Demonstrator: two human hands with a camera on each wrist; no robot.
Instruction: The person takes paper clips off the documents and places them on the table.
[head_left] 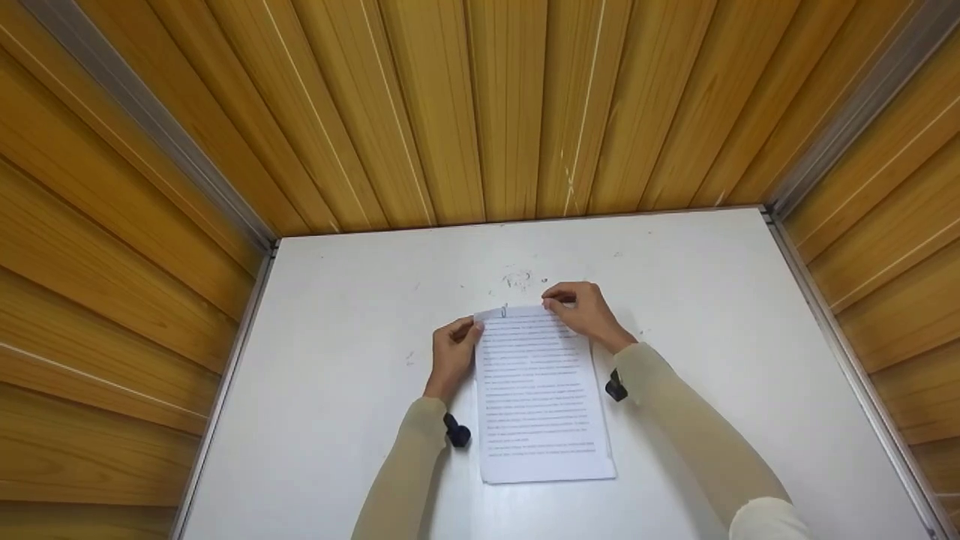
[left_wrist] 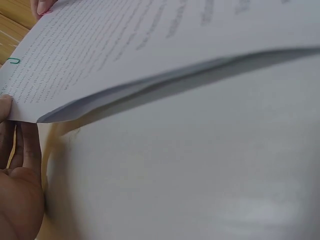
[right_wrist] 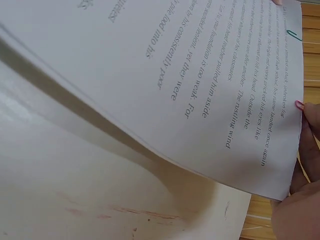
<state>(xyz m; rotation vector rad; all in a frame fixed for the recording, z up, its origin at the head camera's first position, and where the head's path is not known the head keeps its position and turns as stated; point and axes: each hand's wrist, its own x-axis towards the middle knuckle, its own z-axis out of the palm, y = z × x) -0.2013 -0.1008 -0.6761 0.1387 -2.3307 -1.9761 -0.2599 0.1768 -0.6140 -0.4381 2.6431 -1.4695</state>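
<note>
A stack of printed paper sheets (head_left: 536, 397) lies on the white table, its top end lifted off the surface. My left hand (head_left: 452, 354) pinches the stack near the top left corner, thumb on the printed side and fingers beneath. At the top edge, toward the right corner, my right hand (head_left: 589, 311) pinches a red paper clip (right_wrist: 299, 105) that sits on the sheets' edge. A green paper clip (right_wrist: 294, 35) is on the same edge, between the two hands. It also shows in the left wrist view as a green loop (left_wrist: 14, 60).
The white table (head_left: 337, 337) carries small dark marks (head_left: 517, 279) beyond the papers. Yellow wood-patterned panels (head_left: 502, 112) rise at the back and both sides, with metal edging (head_left: 225, 405) along the table. A black wrist device (head_left: 457, 431) is on each arm.
</note>
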